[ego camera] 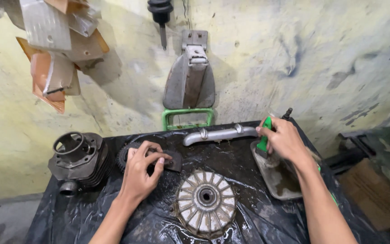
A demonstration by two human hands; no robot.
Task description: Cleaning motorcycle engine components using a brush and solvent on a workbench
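My left hand [141, 174] rests on a dark flat engine part [173, 161] lying on the black wet sheet [258, 221], fingers curled over it. My right hand [284, 139] grips a green-handled tool [264, 135], holding it upright over a grey metal tray [276, 178]. A round finned flywheel [205, 201] lies between my arms. A black finned engine cylinder [80, 158] stands left of my left hand, with a dark toothed gear [123, 153] partly hidden behind that hand.
A silver curved metal pipe [220, 134] lies at the back of the sheet. A green frame [188, 118] and a grey metal cover [189, 81] lean against the stained wall. Cardboard pieces [57, 49] hang upper left; a box [371, 192] sits on the right.
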